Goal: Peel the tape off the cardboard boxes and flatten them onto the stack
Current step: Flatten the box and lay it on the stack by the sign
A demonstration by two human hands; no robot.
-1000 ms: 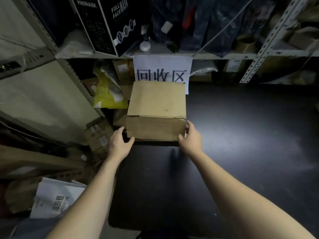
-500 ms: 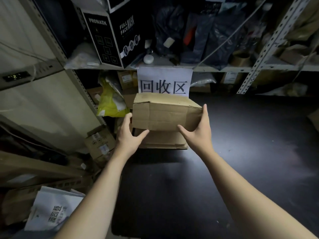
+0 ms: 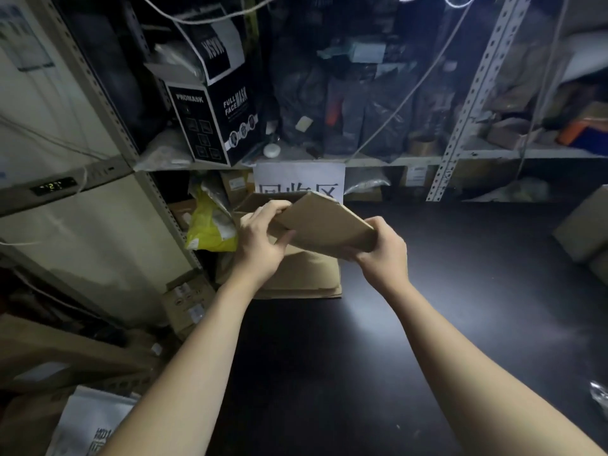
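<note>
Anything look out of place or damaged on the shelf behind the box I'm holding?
The black mask box on the shelf has its top flap standing open and appears to lean. The cardboard box is tilted only because the left hand and right hand grip it.

Dim room. Slotted metal shelving (image 3: 468, 103) far, cluttered; dark glossy surface (image 3: 427, 291) near, maybe a tabletop; pale cabinet (image 3: 82, 241) with digital display (image 3: 54, 186) left.

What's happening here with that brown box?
A person is holding a cardboard box in the air with both hands, tilted. The left hand grips its left end and the right hand grips its right corner. Below it, flat cardboard lies on the dark table, in front of a white paper sign.
</note>
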